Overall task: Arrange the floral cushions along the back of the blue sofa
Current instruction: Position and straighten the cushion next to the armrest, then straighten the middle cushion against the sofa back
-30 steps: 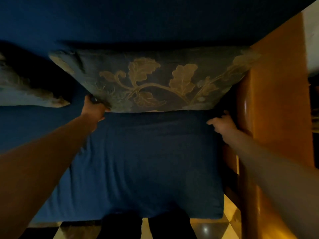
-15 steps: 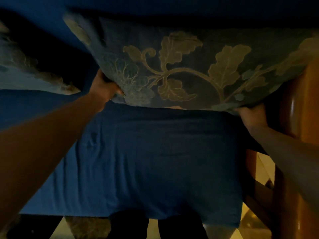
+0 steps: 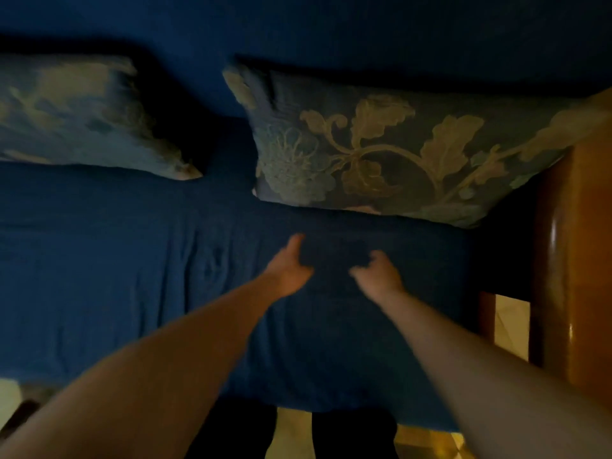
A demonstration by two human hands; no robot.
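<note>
Floral blue-and-tan fabric cushions (image 3: pixel 397 154) (image 3: pixel 76 114) propped against blue sofa back (image 3: pixel 298 34) for display; left hand (image 3: pixel 288 270), right hand (image 3: pixel 377 276) empty, loosely spread, above seat.

Matt cloth against glossy wood

The blue sofa (image 3: pixel 139 276) wears a matt woven cloth, faintly creased across the near seat. The right floral cushion (image 3: pixel 390 150) is a ribbed, textured fabric with a paler leaf pattern that looks woven in; the left floral cushion (image 3: pixel 76 114) seems the same cloth, though blurred. At far right the wooden armrest (image 3: pixel 576 260) is smooth, polished, shiny. The floor (image 3: pixel 510 326) below looks glossy.
</note>
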